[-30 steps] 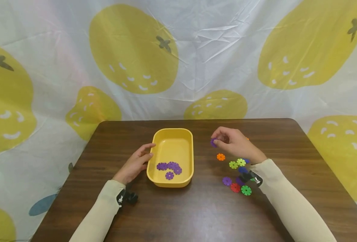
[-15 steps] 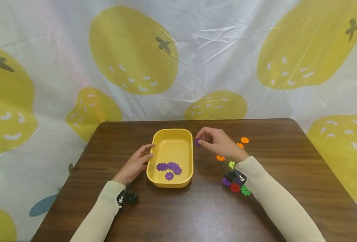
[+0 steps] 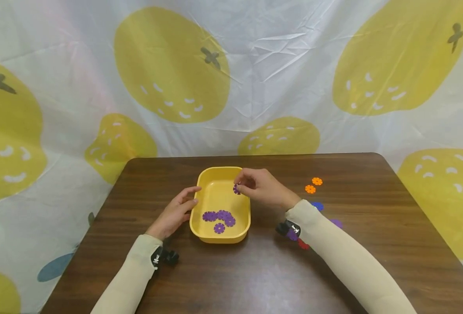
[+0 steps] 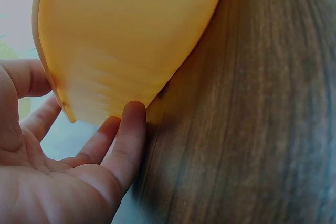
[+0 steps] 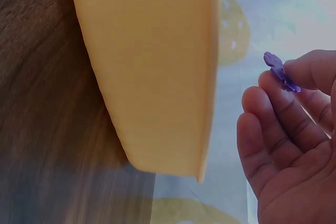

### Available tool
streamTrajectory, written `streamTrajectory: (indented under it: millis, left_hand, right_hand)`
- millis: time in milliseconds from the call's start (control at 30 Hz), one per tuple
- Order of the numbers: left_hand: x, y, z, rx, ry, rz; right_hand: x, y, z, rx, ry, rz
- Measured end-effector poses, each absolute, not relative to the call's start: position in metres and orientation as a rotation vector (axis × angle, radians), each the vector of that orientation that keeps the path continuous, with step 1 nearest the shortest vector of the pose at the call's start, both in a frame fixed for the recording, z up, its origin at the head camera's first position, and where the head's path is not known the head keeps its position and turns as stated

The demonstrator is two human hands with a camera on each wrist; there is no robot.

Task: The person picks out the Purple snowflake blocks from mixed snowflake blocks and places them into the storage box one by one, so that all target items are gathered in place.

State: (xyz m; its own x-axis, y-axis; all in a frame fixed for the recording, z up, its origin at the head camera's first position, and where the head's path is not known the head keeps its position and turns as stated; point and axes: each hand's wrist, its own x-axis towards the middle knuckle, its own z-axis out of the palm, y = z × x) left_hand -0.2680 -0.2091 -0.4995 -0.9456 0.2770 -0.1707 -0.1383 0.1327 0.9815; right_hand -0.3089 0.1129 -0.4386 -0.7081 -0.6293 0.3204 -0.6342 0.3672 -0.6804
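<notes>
Between thumb and fingertips my right hand (image 3: 264,187) pinches a purple snowflake disc (image 5: 282,72). This hand is over the right rim of the yellow plastic tray (image 3: 222,237), and in the right wrist view it is above the tray's side wall (image 5: 152,77). Several purple discs (image 3: 224,214) lie inside the tray toward its near end. My left hand (image 3: 172,214) rests against the tray's left side, fingers loosely extended; in the left wrist view its fingertips (image 4: 134,114) touch the outer wall.
Right of the tray, orange discs (image 3: 310,189), a blue disc (image 3: 317,206), purple discs (image 3: 336,223) and a red disc (image 3: 303,244) lie on the brown wooden table (image 3: 231,279), partly covered by the right forearm. A fruit-patterned curtain (image 3: 255,96) hangs behind the table.
My right hand has moved left with the purple disc, from above the loose discs to over the tray's right rim. The left hand and the tray have stayed put.
</notes>
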Motion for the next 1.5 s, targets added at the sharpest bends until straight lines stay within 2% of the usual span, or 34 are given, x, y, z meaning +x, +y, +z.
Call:
streamTrajectory:
  millis: [733, 1500]
  left_hand:
    - [-0.268, -0.208, -0.501, 0.139, 2.097, 1.888]
    - [-0.266, -0.208, -0.5, 0.133, 2.123, 1.863]
  right_hand:
    - [-0.313, 0.086, -0.463, 1.4, -2.652, 0.971]
    - [-0.308, 0.097, -0.452, 1.294, -2.639, 1.004]
